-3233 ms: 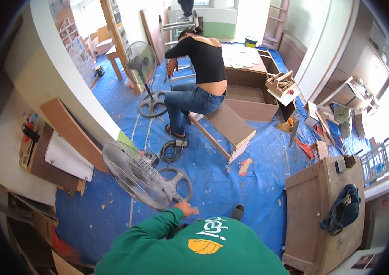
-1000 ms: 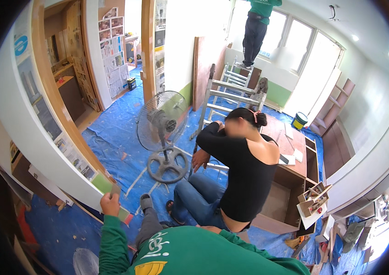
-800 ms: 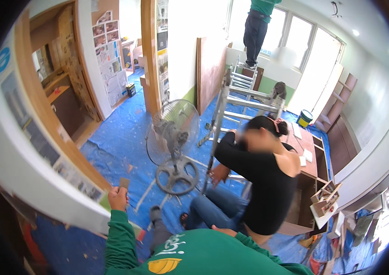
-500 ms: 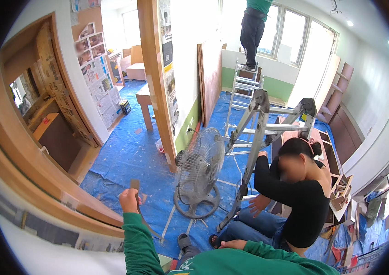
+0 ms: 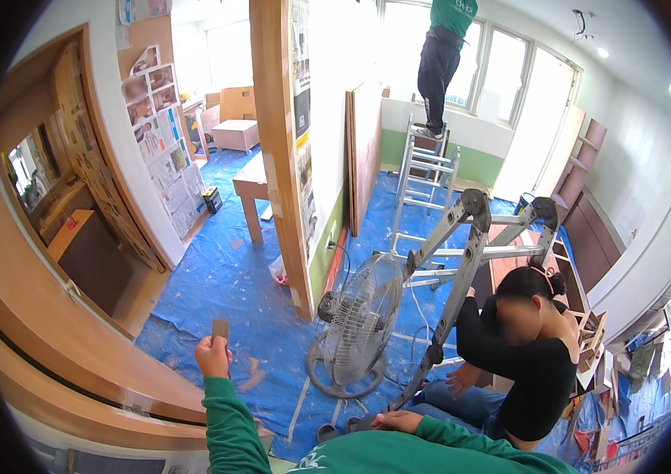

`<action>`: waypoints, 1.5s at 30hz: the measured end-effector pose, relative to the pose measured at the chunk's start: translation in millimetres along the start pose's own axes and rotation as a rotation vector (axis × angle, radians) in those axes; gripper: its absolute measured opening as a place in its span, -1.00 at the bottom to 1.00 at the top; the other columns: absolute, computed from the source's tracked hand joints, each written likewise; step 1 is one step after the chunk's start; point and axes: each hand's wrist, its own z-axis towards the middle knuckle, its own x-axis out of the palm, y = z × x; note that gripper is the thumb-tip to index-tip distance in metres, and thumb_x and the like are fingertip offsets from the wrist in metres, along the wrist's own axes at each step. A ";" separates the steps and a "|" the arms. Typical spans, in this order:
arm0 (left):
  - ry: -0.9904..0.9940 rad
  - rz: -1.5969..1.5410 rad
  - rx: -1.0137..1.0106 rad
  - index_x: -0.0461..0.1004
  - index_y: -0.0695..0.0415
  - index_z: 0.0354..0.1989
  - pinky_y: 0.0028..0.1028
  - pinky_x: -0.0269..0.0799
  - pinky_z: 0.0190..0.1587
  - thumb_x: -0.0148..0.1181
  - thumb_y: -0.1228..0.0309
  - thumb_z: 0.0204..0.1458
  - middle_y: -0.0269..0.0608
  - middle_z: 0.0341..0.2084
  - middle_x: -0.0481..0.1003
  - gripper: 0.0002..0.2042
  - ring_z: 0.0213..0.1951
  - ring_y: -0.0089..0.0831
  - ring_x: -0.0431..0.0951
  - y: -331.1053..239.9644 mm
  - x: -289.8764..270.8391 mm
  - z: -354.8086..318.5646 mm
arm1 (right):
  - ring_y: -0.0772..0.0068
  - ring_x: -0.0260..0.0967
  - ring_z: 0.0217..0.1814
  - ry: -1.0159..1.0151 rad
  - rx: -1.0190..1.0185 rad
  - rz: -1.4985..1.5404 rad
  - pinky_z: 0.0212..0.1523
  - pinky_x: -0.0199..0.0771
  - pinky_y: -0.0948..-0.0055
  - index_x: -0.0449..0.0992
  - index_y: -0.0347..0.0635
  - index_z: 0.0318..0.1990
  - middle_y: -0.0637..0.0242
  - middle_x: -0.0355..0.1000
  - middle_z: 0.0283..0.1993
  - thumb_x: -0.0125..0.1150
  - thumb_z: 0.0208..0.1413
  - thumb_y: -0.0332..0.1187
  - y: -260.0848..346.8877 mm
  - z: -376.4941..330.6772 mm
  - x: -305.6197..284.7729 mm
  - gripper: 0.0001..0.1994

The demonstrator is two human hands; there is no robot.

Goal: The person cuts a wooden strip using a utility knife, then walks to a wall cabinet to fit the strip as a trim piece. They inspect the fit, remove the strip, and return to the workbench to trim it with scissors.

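My left hand [image 5: 214, 357] is raised in front of the wooden trim at the left, closed round a flat brown strip [image 5: 220, 328] whose top end stands up above the fingers. What the strip is made of I cannot make out. A blurred tan piece [image 5: 253, 375] shows just right of that hand, over the blue sheet. Low in front of my body, my right hand [image 5: 397, 422] has its fingers curled together, and nothing shows in them. The grey floor fan [image 5: 363, 324] stands ahead of it on the blue sheet [image 5: 217, 292].
A person in black [image 5: 529, 355] sits close at my right beside a folding metal ladder [image 5: 462, 276]. Farther off, another person [image 5: 440, 67] stands on a stepladder [image 5: 429, 166]. A wooden post [image 5: 280, 158], leaning boards [image 5: 363, 150] and a low table [image 5: 251, 186] stand ahead.
My view has shifted, so the fan and ladder sit lower in it. The strip's long curved lower end, visible before below my left hand, no longer shows clearly. My left hand still grips it.
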 end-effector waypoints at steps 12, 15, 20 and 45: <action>-0.135 0.113 -0.091 0.42 0.27 -0.58 -0.46 0.30 -0.72 0.08 0.42 -0.07 -0.22 -0.76 0.40 -0.84 -0.77 -0.50 0.37 38.7 -22.7 -15.9 | 0.46 0.40 0.08 0.236 -0.087 -0.071 0.13 0.38 0.41 0.49 -0.20 0.12 0.25 0.50 0.04 0.03 0.22 0.18 79.3 36.3 -31.3 -0.39; -0.146 0.178 -0.099 0.42 0.28 -0.58 -0.44 0.32 -0.72 0.08 0.42 -0.07 -0.21 -0.76 0.41 -0.83 -0.77 -0.49 0.37 51.0 -13.0 -3.1 | 0.48 0.41 0.06 0.216 -0.113 -0.052 0.12 0.39 0.42 0.48 -0.21 0.13 0.27 0.50 0.04 0.03 0.25 0.14 78.7 39.9 -39.2 -0.42; -0.079 0.213 -0.073 0.41 0.28 -0.59 -0.44 0.32 -0.73 0.08 0.43 -0.07 -0.19 -0.76 0.42 -0.83 -0.77 -0.49 0.38 77.2 11.6 50.2 | 0.41 0.34 0.20 0.169 -0.035 0.152 0.24 0.30 0.35 0.39 -0.27 0.21 0.23 0.42 0.16 -0.10 0.31 0.11 86.7 47.3 -40.3 -0.39; 0.208 0.088 -0.338 0.46 0.24 -0.58 -0.46 0.28 -0.70 0.11 0.36 -0.04 -0.24 -0.76 0.42 -0.79 -0.76 -0.54 0.38 130.9 67.9 371.3 | 0.38 0.36 0.18 -0.188 -0.212 0.144 0.22 0.31 0.37 0.40 -0.38 0.17 0.18 0.44 0.13 -0.09 0.34 0.04 281.8 148.8 100.5 -0.42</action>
